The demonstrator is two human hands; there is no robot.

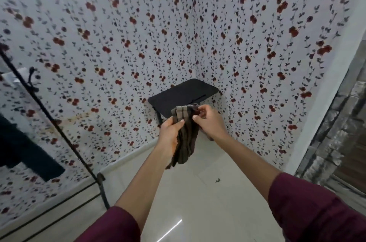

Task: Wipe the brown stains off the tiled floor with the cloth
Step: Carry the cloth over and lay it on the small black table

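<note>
Both hands hold the cloth (185, 134) up in the air in front of the small black table (184, 97) in the corner, well above the tiled floor (208, 202). The left hand (170, 132) is closed around the middle of the cloth with the thumb pressed across it, while the right hand (210, 121) pinches the top edge between thumb and fingertips; the rest of the cloth hangs loose below. This looks like the step of getting the cloth ready, so it is worth folding or bunching it into a firm pad with a flat face, rather than leaving a dangling tail that will drag. No clear brown stains show on the visible pale tiles; only a small dark speck (217, 180) lies on the floor near the right forearm, and whether it is a stain I cannot tell. Once the pad is made, the person should probably crouch low and press it flat on the tiles.
</note>
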